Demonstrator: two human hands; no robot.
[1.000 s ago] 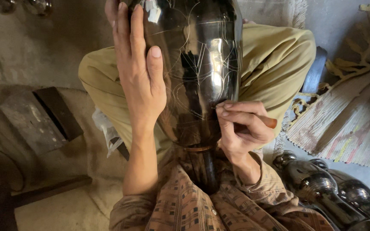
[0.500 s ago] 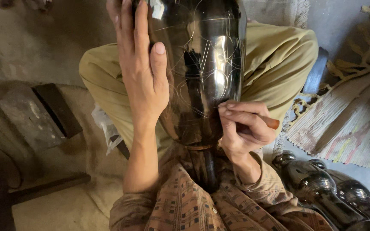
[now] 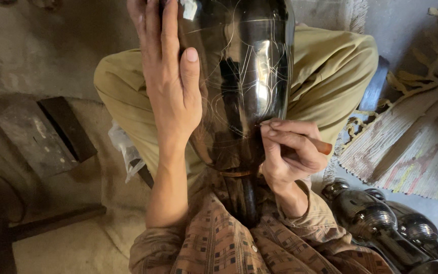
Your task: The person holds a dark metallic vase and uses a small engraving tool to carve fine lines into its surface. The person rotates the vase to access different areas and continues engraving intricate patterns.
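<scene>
A large dark shiny metal vase (image 3: 244, 76) lies across my lap, its narrow neck pointing toward my chest. Fine pale lines are scratched over its glossy body. My left hand (image 3: 171, 86) lies flat on the vase's left side, fingers stretched along it. My right hand (image 3: 290, 152) pinches a thin tool with a brown wooden handle (image 3: 323, 147), its tip touching the lower right of the vase body. My legs in olive trousers (image 3: 330, 76) are folded under the vase.
Several more dark metal vases (image 3: 376, 218) lie on the floor at the lower right. A striped woven mat (image 3: 411, 147) is at the right. A flat dark metal block (image 3: 41, 134) sits on the dusty floor at left, with clear plastic (image 3: 122, 149) beside my knee.
The view has drifted slightly. My left hand has slid a little along the vase and my right hand has edged the tool tip along the surface.
</scene>
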